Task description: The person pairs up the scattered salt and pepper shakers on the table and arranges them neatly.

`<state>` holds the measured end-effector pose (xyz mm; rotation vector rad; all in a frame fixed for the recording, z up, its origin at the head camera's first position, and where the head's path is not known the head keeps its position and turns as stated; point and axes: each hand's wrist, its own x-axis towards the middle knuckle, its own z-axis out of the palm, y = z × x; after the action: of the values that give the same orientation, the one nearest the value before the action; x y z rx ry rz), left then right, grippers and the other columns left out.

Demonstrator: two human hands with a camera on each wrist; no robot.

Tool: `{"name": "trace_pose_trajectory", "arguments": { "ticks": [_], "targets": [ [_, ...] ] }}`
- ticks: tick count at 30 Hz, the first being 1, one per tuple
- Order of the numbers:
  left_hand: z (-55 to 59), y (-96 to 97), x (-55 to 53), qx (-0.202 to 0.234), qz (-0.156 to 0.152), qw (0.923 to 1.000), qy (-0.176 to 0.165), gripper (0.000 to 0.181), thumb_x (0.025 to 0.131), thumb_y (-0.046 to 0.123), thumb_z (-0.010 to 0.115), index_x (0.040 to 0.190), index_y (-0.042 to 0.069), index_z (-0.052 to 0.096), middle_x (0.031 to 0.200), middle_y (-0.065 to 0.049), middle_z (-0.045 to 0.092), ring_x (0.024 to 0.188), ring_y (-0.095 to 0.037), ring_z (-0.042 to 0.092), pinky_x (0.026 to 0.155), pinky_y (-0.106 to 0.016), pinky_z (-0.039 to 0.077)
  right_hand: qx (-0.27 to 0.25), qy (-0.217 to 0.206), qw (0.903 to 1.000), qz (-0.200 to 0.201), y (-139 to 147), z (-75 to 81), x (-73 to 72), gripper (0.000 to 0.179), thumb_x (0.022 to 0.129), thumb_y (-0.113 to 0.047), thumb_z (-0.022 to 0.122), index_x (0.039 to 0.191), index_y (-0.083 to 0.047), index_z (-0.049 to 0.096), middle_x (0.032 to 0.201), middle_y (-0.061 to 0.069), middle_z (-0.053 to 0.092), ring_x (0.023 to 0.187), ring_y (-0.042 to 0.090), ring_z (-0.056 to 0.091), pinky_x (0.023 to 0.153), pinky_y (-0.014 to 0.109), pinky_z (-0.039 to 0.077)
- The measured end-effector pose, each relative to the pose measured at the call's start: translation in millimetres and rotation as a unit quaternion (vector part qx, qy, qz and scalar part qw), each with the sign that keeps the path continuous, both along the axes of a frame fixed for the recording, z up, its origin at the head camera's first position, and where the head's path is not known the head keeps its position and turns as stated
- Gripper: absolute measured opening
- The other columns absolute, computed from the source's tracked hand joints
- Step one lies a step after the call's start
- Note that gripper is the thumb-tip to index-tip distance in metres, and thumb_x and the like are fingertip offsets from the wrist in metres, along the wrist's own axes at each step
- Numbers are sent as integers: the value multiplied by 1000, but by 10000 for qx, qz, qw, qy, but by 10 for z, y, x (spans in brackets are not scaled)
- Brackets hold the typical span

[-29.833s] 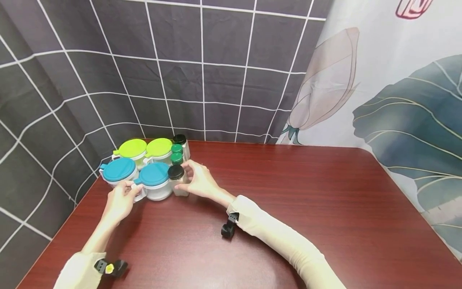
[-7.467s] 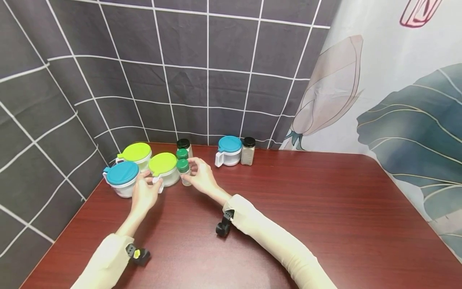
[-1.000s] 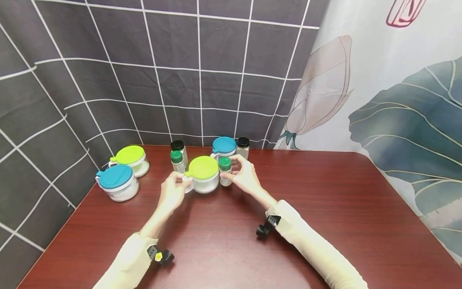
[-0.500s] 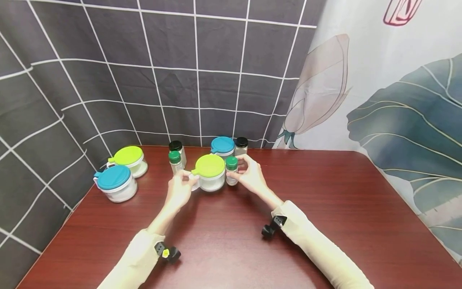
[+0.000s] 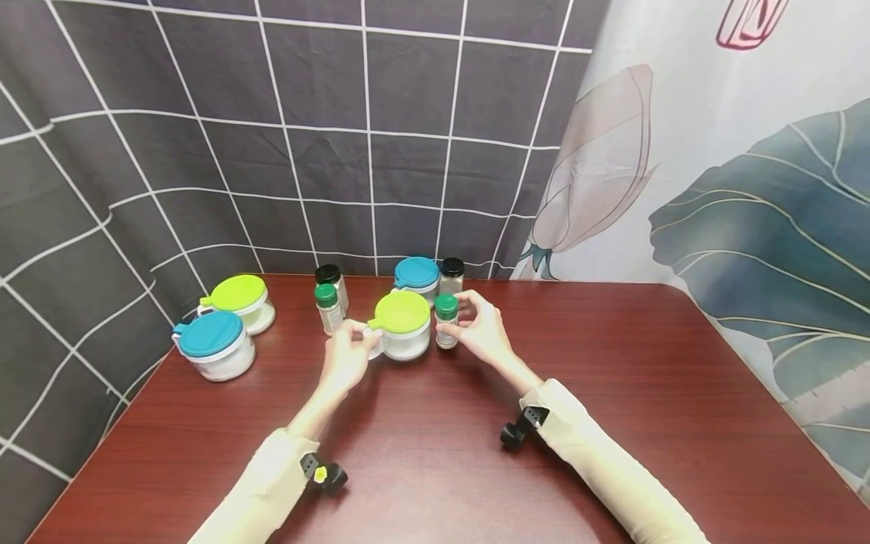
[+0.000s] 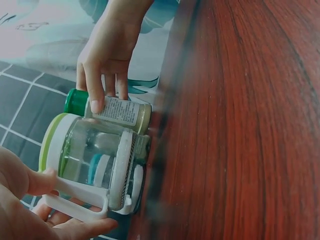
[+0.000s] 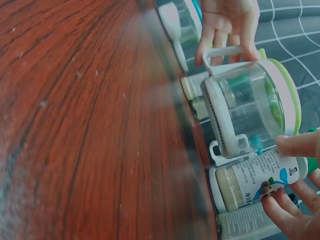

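Note:
My left hand (image 5: 345,353) grips the white handle of a clear seasoning jar with a lime-green lid (image 5: 402,325). The handle (image 6: 80,200) shows between thumb and fingers in the left wrist view. Right beside that jar, my right hand (image 5: 484,329) pinches a green-capped spice bottle (image 5: 446,322) between thumb and fingers. Its printed label (image 7: 267,177) and the pale powder in its base show in the right wrist view. Just behind these two stand a blue-lidded seasoning jar (image 5: 417,272) and a black-capped spice bottle (image 5: 451,276), both partly hidden.
Left of my left hand stand another green-capped bottle (image 5: 328,308) and a black-capped bottle (image 5: 330,278). Farther left are a second lime-lidded jar (image 5: 239,293) and a second blue-lidded jar (image 5: 214,344). A grey checked curtain (image 5: 313,166) hangs behind the red-brown table (image 5: 612,363).
One blue-lidded jar and one black-capped bottle moved from the left group to the back middle. Since then, both hands have carried the lime-lidded jar and green-capped bottle rightward, in front of them.

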<state>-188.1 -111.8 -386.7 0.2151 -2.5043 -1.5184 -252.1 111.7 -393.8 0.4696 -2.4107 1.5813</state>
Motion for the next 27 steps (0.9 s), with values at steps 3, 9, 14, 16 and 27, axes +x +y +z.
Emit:
{"name": "trace_pose_trajectory", "arguments": {
  "ticks": [3,9,14,16,27],
  "targets": [
    [-1,19,-9,29,-5,10000,13,22,90,15,63,102,-3,58,108,-26,67,103,-38,63,92,-48,49,-36,-32,10000,-55,27,-5,-12,46,71,-9,83,112,-4,61,101,17,70,91,29,68,82,41,57],
    [-8,71,-44,179,-30,9997,151,20,90,12,63,100,-5,58,105,-26,66,101,-37,63,90,-47,50,-111,-130,9998,-142,79,21,-18,48,72,-7,82,114,-2,60,105,22,69,97,33,66,85,46,56],
    [-20,124,-77,248,-73,9994,246,17,90,10,63,98,-5,58,103,-26,66,98,-36,64,88,-45,51,-72,-221,9996,-177,106,51,-3,47,73,-1,80,115,4,58,106,26,67,98,39,64,86,51,54],
    [-17,140,-85,227,-86,9993,269,17,90,10,63,97,-4,58,102,-25,67,97,-36,64,87,-45,51,-61,-218,9996,-196,115,55,3,47,73,-1,79,115,4,58,105,26,67,98,38,64,86,51,54],
    [20,245,-132,18,-101,9999,125,20,90,15,65,98,-2,60,101,-23,69,98,-35,65,89,-46,50,-18,-113,9995,-302,245,-1,-53,48,72,-10,83,114,-5,61,103,18,70,94,29,67,83,42,57]
  ]
}}
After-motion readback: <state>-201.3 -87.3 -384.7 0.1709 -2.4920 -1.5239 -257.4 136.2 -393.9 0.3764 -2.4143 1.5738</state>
